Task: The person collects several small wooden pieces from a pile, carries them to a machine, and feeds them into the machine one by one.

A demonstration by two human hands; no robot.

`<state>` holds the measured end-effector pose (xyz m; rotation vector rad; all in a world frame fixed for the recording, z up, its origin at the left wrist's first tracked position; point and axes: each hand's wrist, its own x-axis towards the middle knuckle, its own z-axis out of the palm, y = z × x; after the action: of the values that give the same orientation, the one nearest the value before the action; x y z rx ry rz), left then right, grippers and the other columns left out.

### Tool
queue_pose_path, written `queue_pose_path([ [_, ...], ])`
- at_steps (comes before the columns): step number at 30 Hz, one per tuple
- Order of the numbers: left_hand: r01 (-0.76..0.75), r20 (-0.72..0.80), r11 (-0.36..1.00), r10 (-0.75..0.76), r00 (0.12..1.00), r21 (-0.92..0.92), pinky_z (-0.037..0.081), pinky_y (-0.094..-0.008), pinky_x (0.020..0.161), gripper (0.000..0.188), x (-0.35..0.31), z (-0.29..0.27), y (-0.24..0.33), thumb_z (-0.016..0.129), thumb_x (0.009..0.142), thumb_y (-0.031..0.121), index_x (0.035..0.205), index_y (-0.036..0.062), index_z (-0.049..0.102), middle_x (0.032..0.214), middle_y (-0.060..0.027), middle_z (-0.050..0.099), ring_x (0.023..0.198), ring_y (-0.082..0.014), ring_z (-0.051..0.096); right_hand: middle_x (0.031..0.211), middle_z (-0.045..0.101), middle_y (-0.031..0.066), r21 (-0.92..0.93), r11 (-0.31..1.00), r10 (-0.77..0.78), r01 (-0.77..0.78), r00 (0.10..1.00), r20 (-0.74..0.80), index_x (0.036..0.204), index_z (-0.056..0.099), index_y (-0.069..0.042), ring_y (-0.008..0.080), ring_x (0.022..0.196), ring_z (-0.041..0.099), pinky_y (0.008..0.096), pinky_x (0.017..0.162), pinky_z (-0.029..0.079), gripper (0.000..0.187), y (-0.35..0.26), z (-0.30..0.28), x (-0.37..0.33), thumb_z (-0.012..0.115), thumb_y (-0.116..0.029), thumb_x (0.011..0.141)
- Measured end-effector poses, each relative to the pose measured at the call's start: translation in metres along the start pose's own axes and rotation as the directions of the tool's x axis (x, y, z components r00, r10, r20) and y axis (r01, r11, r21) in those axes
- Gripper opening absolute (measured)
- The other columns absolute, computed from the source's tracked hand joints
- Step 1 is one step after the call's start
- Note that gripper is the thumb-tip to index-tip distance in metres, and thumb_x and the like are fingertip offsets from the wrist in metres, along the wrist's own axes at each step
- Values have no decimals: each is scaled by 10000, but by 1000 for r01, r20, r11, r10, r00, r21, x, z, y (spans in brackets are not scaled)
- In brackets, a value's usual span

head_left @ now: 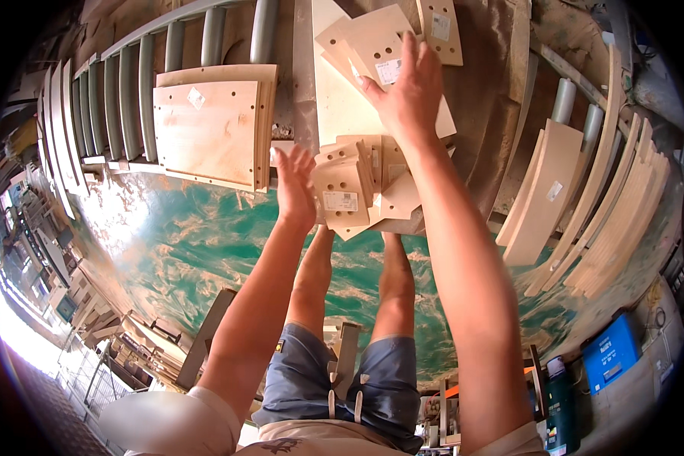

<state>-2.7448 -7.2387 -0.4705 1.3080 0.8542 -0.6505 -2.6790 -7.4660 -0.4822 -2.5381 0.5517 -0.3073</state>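
Beneath the right hand (412,95), a drilled, labelled wooden panel (371,41)

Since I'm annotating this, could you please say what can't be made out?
In the head view:
- Upper drilled panel, right part: covered by the right hand.
- Far labelled panel: cut off by the top edge.
- Feet: hidden by the workbench.
- Lower white label, its print: too small.

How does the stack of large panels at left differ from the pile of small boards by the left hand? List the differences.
The large panel stack is roughly aligned; the small board pile lies askew. The stack's panels are bigger than the pile's boards. The stack's top panel has holes near its edges; the pile's front board has holes grouped above its label. Both are pale, labelled wood.
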Motion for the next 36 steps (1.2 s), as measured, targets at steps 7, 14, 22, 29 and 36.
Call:
queue_pose_path([
  [7,-308,-155,894,372,915,325,304,-434,1213,627,-47,13,21,530,1080,450,1537,32,428,1572,-150,466,1461,-271,434,1459,545,230,128,930,317,-345,928,196,1554,402,-54,363,1348,550,461,1141,454,863,43,-11,32,825,-271,833],
  [14,-459,-49,759,539,841,462,441,-344,1116,475,-47,22,25,596,1060,189,1465,-36,491,1494,-162,538,1365,-223,521,1417,616,210,243,898,239,-366,871,429,1588,370,-49,302,1266,628,388,1041,515,1004,127,-29,34,857,-398,783],
  [22,88,-41,961,-80,996,261,319,-452,1208,812,76,131,69,609,985,577,1587,81,386,1614,-140,373,1466,-271,370,1438,597,208,419,852,129,-314,902,413,1564,422,-66,304,1305,595,387,1085,477,952,67,-4,30,842,-394,775],
  [29,59,0,998,-59,998,-37,498,-551,981,624,82,131,44,537,1034,485,1464,43,434,1374,-178,537,1216,-323,557,1353,609,242,488,865,-24,-116,963,270,1496,490,-29,403,1251,603,474,1079,491,850,24,11,6,788,-310,751],
  [36,-340,82,921,360,929,-191,472,-399,1093,422,12,71,126,470,1128,329,1439,44,493,1346,-114,606,1237,-234,588,1367,617,240,677,735,-187,29,969,161,1473,513,-18,364,1260,618,417,1093,491,794,-59,-41,25,836,-261,789],
])
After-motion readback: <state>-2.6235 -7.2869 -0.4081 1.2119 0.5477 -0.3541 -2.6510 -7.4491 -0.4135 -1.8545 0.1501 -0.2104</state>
